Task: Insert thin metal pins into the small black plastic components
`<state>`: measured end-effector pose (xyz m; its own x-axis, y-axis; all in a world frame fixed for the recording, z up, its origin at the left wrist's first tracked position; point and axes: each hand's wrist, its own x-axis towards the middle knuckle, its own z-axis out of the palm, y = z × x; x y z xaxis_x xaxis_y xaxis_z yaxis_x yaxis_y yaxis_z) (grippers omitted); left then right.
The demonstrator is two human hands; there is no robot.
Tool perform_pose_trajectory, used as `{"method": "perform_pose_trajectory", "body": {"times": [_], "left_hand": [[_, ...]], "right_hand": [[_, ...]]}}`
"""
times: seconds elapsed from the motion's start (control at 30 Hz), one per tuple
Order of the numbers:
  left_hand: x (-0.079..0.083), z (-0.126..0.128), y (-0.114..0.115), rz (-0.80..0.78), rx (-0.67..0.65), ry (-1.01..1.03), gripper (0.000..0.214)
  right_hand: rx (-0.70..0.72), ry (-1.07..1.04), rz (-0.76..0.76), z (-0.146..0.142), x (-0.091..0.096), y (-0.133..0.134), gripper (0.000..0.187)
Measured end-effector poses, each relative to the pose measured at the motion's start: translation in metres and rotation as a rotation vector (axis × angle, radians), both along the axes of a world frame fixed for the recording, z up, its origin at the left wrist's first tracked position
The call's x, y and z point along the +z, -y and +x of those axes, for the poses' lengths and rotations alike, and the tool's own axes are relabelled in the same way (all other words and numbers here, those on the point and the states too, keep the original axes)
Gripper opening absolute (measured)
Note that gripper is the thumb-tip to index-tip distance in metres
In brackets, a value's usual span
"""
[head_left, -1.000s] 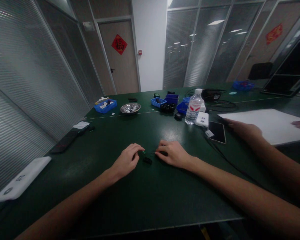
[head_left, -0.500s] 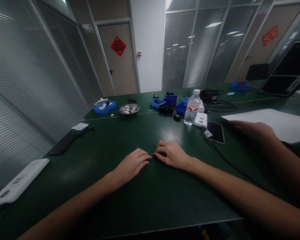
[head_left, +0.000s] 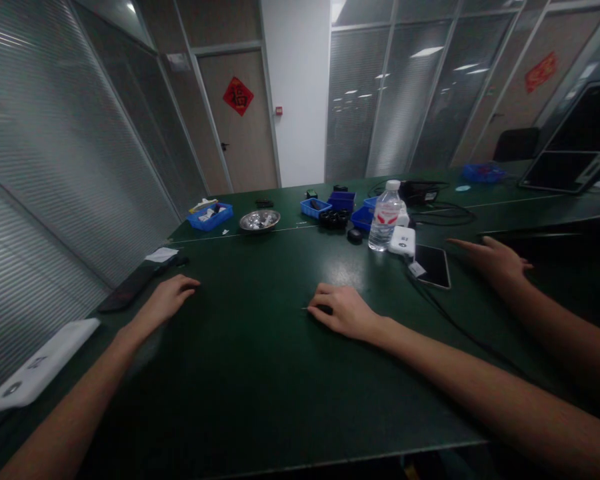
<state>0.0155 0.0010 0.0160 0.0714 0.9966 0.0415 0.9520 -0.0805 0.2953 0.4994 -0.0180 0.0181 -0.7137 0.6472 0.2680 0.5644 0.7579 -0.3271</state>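
The right hand is curled around a small dark tool with a thin metal tip, which lies left-right on the dark green table, tip leftward. The left hand rests well to the left, palm down and loosely bent; whether it holds anything cannot be told.

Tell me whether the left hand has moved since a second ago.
Yes. The left hand has swung left, away from the right hand and its thin tool, and now rests near the dark flat device by the table's left edge.

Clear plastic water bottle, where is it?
Head view: the bottle stands right of centre on the green table, between a blue plastic bin and a white box.
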Motion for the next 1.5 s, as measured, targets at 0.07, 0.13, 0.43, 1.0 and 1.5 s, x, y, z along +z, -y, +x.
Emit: {"method": "perform_pose_trajectory", "body": {"times": [0.07, 0.13, 0.43, 1.0, 1.5], "left_hand": [[-0.001, -0.028, -0.004, -0.028, 0.028, -0.043, 0.045], [0.000, -0.043, -0.005, -0.042, 0.062, -0.047, 0.046], [0.012, -0.062, 0.006, -0.029, 0.187, -0.055, 0.045], [0.007, -0.046, 0.015, 0.112, 0.165, -0.235, 0.044], [0.017, -0.035, 0.023, 0.087, 0.216, -0.263, 0.043]], "right_hand": [[-0.002, -0.002, -0.001, 0.000, -0.001, 0.000, 0.026], [-0.006, -0.003, 0.001, 0.000, -0.002, 0.000, 0.027], [0.000, -0.012, 0.000, 0.000, -0.003, -0.001, 0.027], [-0.007, -0.001, 0.004, -0.002, 0.000, 0.000, 0.028], [0.007, -0.002, 0.008, -0.001, -0.001, 0.000, 0.026]]}}
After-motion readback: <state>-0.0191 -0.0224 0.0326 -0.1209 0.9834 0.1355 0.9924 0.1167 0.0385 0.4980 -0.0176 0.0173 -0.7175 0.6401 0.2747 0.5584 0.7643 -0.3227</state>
